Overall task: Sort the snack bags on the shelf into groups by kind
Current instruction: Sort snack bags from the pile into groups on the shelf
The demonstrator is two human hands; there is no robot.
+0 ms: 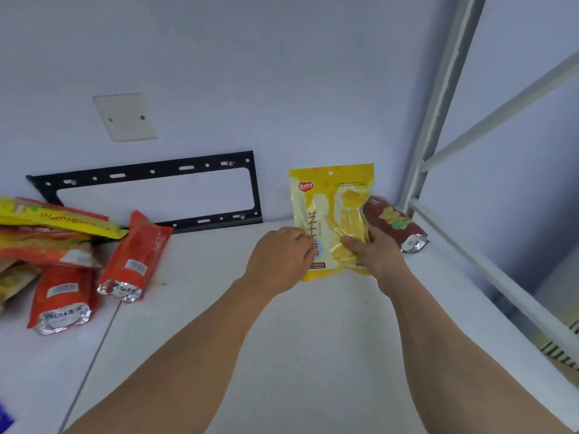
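At about one o'clock on the shelf (313, 324), by the back wall, both hands hold the yellow snack bag (332, 214) upright: left hand (279, 255) fingers curled on its left edge, right hand (372, 252) pinching its lower right. Probably best to seat its base flat, clear of the dark red bag (394, 223) at two o'clock; red bags (131, 258) wait at nine o'clock.

Yellow snack bag (332, 214) held upright on shelf (282, 324) by left hand (279, 258) and right hand (376, 252); dark red bag (394, 223) laid behind; red bags (94, 270) piled far left.
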